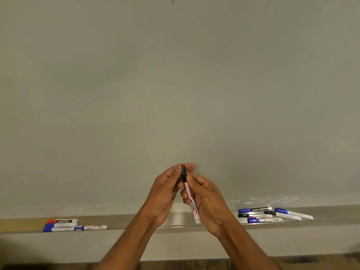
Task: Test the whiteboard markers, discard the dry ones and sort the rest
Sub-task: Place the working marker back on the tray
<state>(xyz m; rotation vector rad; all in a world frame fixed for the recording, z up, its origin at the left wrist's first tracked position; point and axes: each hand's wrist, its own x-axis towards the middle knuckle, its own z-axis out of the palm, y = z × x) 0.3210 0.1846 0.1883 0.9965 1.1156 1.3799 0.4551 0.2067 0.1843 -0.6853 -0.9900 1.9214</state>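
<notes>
1. Right hand (206, 199) fingers grip the barrel of the black-capped marker (191, 201), just before the whiteboard (175, 84).
2. Left hand (165, 193) fingers pinch its cap; the tip is hidden.
3. Left markers (64, 225) and right markers (272, 214) lie on the tray (136, 221), labels blurred.

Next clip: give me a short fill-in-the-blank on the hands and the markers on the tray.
1. The marker held in both hands has a ____ cap.
2. The right hand grips its barrel while the left hand pinches its ____.
3. On the tray, the only red-capped marker lies in the ____ group.
Missing words: black; cap; left.
</notes>
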